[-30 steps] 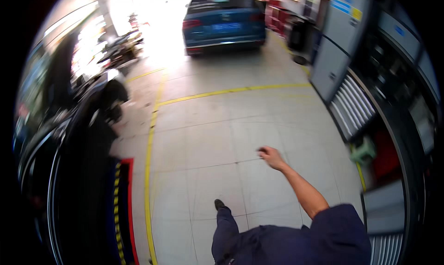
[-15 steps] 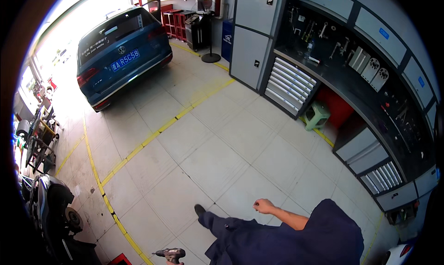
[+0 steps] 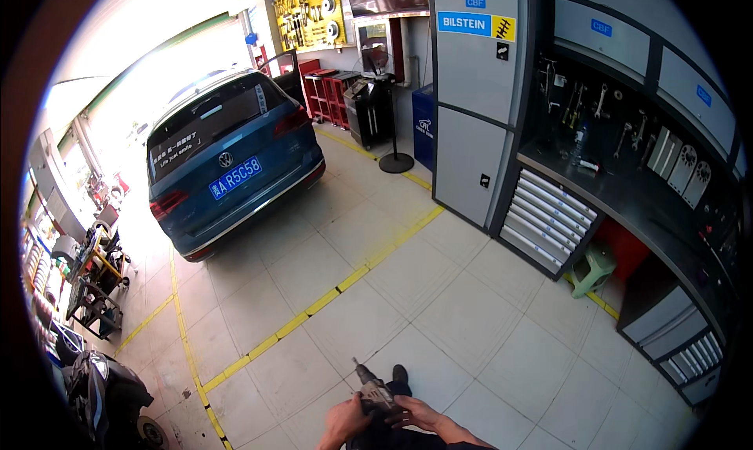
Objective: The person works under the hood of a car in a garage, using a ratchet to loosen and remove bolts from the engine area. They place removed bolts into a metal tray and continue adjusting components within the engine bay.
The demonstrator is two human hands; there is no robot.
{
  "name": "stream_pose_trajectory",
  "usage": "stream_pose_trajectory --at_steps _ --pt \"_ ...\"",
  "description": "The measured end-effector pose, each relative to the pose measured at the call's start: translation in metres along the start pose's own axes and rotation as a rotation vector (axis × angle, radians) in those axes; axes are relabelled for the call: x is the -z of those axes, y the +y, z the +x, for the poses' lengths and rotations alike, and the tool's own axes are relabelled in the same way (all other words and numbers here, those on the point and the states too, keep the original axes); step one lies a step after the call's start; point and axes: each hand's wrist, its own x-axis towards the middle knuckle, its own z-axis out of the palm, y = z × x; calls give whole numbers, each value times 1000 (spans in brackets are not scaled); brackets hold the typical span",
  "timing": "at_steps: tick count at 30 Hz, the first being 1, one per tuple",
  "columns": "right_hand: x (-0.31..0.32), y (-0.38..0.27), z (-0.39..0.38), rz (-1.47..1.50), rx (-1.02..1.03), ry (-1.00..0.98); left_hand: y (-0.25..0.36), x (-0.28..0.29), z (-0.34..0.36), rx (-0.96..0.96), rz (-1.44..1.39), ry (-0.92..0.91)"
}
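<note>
A cordless drill (image 3: 377,393) with a grey-brown body is held low in front of me, its narrow bit pointing away and slightly left. My left hand (image 3: 346,421) is closed around its left side, near the handle. On the other side my right hand (image 3: 420,413) grips the drill's rear right side with bent fingers. The handle and its base are mostly hidden by the hands and dark clothing. Just beyond the right hand a dark shoe (image 3: 400,374) of mine shows on the tiles.
A blue car (image 3: 235,163) stands ahead at the left. Grey cabinets (image 3: 471,144) and a dark workbench (image 3: 565,163) with tools line the right, a green stool (image 3: 594,271) below. A pedestal fan's round base (image 3: 396,163) is ahead. Tool carts (image 3: 98,281) and a motorcycle (image 3: 98,399) stand left.
The drill has come up and right, nearer the middle. My right hand, earlier apart from it, now grips it along with my left. The view has tilted up, showing more of the wall.
</note>
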Motion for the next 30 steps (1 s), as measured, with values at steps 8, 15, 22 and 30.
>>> stream_pose_trajectory --at_steps 8,15,22,30 --pt "131 -189 -8 289 473 663 201 91 242 -789 192 -85" --pt "328 -360 -82 538 855 1058 292 160 410 -783 -200 -23" --pt "557 -630 -78 581 1055 1197 143 109 513 -40 72 138" --pt "785 -816 -66 654 928 1275 171 46 431 638 -385 3"
